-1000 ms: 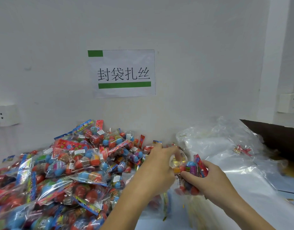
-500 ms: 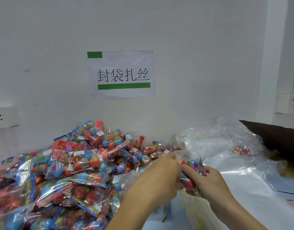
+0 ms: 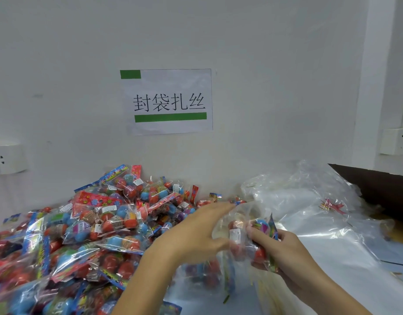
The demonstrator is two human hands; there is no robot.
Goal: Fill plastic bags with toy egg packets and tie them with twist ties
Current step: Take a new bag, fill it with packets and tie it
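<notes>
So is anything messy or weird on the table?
Nothing looks broken or spilled. The toy egg packets lie in a big jumbled heap on the left, and a small red bundle, maybe twist ties, sits alone on the clear plastic bags. Both hands are blurry.

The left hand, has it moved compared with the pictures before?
Yes. The left hand has opened and its fingers now stretch toward the wall, measured against the pile of egg packets, which stayed put.

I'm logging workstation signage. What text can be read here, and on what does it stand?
"封袋扎丝": on the paper sign taped to the wall, between a green block and a green bar.
White stickers and coloured header cards on the toy egg packets: printed, but too small and blurred to read.
Nothing else bears readable text.
</notes>
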